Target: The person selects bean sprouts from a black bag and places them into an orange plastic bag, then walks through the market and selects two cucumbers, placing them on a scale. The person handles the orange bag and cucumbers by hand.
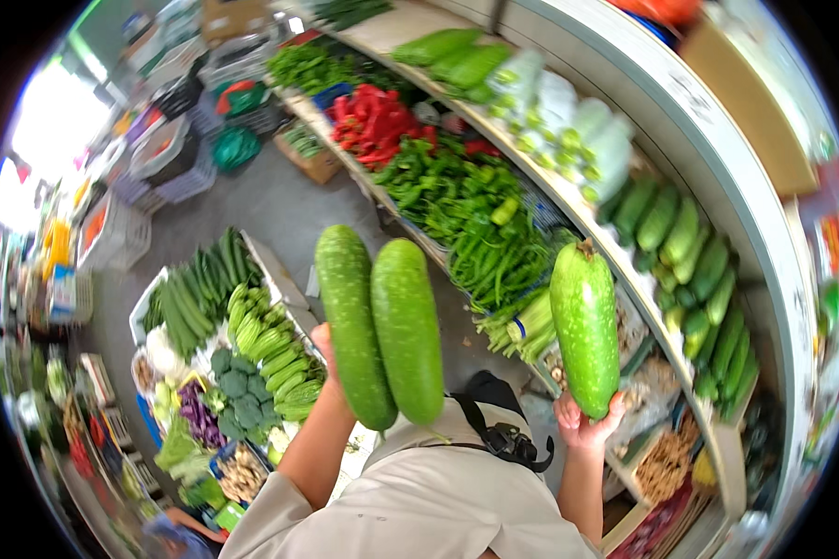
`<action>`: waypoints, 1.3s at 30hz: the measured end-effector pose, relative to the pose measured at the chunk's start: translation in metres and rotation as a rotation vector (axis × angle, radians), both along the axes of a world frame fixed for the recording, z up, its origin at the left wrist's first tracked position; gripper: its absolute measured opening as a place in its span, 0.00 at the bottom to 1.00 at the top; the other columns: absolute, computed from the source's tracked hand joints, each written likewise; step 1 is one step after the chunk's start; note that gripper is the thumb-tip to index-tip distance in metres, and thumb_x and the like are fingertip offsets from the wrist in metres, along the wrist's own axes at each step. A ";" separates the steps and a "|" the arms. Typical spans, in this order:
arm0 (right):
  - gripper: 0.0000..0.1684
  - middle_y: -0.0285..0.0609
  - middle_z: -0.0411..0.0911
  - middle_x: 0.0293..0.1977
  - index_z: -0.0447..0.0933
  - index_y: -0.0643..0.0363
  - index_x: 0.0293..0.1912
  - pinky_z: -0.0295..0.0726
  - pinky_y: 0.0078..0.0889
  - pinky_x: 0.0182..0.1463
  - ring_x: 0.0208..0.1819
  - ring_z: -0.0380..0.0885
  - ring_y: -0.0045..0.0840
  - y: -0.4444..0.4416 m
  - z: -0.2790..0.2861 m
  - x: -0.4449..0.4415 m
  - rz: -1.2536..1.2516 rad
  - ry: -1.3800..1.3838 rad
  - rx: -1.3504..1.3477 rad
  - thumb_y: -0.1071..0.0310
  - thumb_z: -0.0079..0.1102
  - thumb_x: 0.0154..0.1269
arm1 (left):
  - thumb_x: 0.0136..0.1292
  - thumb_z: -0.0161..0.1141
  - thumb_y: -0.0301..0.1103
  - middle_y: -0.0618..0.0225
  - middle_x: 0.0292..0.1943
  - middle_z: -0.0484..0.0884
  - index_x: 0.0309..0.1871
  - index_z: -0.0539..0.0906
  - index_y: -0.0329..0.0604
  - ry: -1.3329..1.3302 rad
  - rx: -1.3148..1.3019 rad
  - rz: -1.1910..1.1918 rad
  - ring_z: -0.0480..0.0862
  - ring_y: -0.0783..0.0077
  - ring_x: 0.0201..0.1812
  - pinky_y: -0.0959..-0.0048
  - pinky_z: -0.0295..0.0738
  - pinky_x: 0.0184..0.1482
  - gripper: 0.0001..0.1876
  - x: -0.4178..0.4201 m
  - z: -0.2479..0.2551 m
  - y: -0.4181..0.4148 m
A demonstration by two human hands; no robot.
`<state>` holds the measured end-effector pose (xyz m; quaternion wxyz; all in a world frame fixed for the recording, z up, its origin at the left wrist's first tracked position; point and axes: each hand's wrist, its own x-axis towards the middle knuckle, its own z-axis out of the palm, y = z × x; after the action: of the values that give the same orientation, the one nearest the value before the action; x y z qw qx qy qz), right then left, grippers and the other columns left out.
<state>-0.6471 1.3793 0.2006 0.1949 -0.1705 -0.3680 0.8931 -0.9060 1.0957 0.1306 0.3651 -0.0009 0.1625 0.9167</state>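
Observation:
My left hand (327,353) is raised in front of me, mostly hidden behind two long dark-green speckled gourds, an outer gourd (349,328) and an inner gourd (409,332). They stand nearly upright, side by side. On the other side, my right hand (587,425) grips the lower end of a lighter, glossy green gourd (584,328). Its brown, dried tip points upward. Fingers and thumb wrap that gourd from below.
Along my right runs a tiered vegetable shelf (552,178) with green peppers (489,251), red peppers (374,126) and cucumbers (661,216). To my left sits a low display with broccoli (241,398) and luffa gourds (182,307). Plastic crates (115,234) stand beyond the grey floor (266,202).

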 end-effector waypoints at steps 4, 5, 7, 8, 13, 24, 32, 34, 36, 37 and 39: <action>0.46 0.37 0.70 0.17 0.74 0.66 0.53 0.58 0.22 0.17 0.12 0.61 0.19 -0.005 -0.001 -0.071 0.216 -0.075 -0.022 0.29 0.56 0.59 | 0.58 0.62 0.55 0.55 0.56 0.83 0.64 0.76 0.40 -0.093 0.084 0.124 0.86 0.57 0.51 0.56 0.84 0.54 0.35 -0.008 0.037 -0.016; 0.45 0.38 0.71 0.17 0.74 0.65 0.54 0.58 0.22 0.18 0.12 0.61 0.19 -0.003 -0.007 -0.088 0.268 -0.098 -0.021 0.29 0.57 0.59 | 0.58 0.63 0.55 0.56 0.56 0.83 0.64 0.76 0.41 -0.115 0.102 0.132 0.86 0.57 0.51 0.57 0.84 0.54 0.35 -0.012 0.035 -0.024; 0.40 0.39 0.75 0.24 0.72 0.60 0.56 0.61 0.22 0.18 0.14 0.65 0.20 0.003 -0.033 -0.118 0.282 -0.185 -0.050 0.35 0.60 0.60 | 0.58 0.64 0.55 0.56 0.57 0.82 0.64 0.75 0.41 -0.113 0.083 0.267 0.85 0.57 0.52 0.56 0.83 0.55 0.35 -0.022 0.032 -0.037; 0.38 0.39 0.76 0.26 0.71 0.59 0.56 0.62 0.22 0.18 0.15 0.66 0.20 0.006 -0.045 -0.137 0.292 -0.241 -0.023 0.37 0.60 0.60 | 0.58 0.64 0.54 0.56 0.57 0.82 0.65 0.75 0.41 -0.118 0.074 0.326 0.85 0.57 0.52 0.55 0.83 0.56 0.35 -0.030 0.040 -0.042; 0.26 0.38 0.76 0.32 0.69 0.57 0.54 0.66 0.19 0.17 0.19 0.71 0.18 0.008 -0.099 -0.264 0.474 -0.376 -0.042 0.49 0.60 0.65 | 0.48 0.64 0.74 0.42 0.59 0.78 0.69 0.70 0.41 -0.082 0.041 0.415 0.81 0.42 0.54 0.46 0.79 0.58 0.53 -0.076 0.018 -0.096; 0.17 0.34 0.74 0.25 0.70 0.55 0.45 0.63 0.18 0.15 0.16 0.70 0.16 -0.063 -0.087 -0.612 0.769 -0.535 0.323 0.58 0.65 0.65 | 0.42 0.55 0.77 0.42 0.55 0.79 0.69 0.72 0.41 -0.131 0.119 0.890 0.84 0.36 0.48 0.40 0.83 0.45 0.56 -0.234 0.088 -0.126; 0.17 0.32 0.71 0.21 0.72 0.53 0.40 0.59 0.18 0.13 0.14 0.66 0.14 -0.103 -0.135 -0.797 0.917 -0.636 0.608 0.51 0.63 0.66 | 0.44 0.55 0.84 0.33 0.58 0.74 0.72 0.67 0.45 -0.187 0.376 0.889 0.81 0.33 0.52 0.25 0.76 0.43 0.60 -0.368 0.046 -0.173; 0.18 0.32 0.70 0.18 0.72 0.52 0.40 0.58 0.18 0.12 0.12 0.64 0.15 -0.123 -0.140 -0.835 0.935 -0.760 0.636 0.49 0.62 0.66 | 0.45 0.54 0.85 0.32 0.60 0.73 0.73 0.66 0.45 -0.145 0.454 0.900 0.80 0.31 0.55 0.19 0.73 0.43 0.60 -0.416 0.033 -0.195; 0.19 0.33 0.68 0.16 0.73 0.53 0.39 0.56 0.20 0.12 0.10 0.60 0.16 -0.141 -0.139 -0.876 0.935 -0.835 0.613 0.48 0.63 0.66 | 0.46 0.54 0.85 0.31 0.61 0.72 0.74 0.65 0.46 -0.122 0.534 0.911 0.79 0.31 0.56 0.16 0.71 0.44 0.61 -0.469 0.026 -0.218; 0.20 0.34 0.68 0.16 0.74 0.54 0.38 0.56 0.21 0.12 0.10 0.60 0.17 -0.149 -0.144 -0.898 0.929 -0.839 0.609 0.47 0.62 0.66 | 0.46 0.55 0.84 0.31 0.61 0.71 0.74 0.65 0.45 -0.113 0.560 0.909 0.79 0.30 0.57 0.17 0.71 0.45 0.60 -0.494 0.029 -0.233; 0.22 0.34 0.68 0.15 0.75 0.56 0.35 0.57 0.22 0.12 0.09 0.60 0.18 -0.170 -0.148 -0.945 0.902 -0.859 0.601 0.45 0.61 0.66 | 0.47 0.57 0.83 0.30 0.62 0.71 0.74 0.64 0.45 -0.105 0.621 0.906 0.78 0.30 0.58 0.17 0.71 0.48 0.60 -0.542 0.032 -0.262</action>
<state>-1.5921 1.2089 0.0528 -0.3196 -0.2782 -0.6792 0.5993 -1.4480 0.8335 0.1629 -0.0751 -0.0084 -0.1507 0.9857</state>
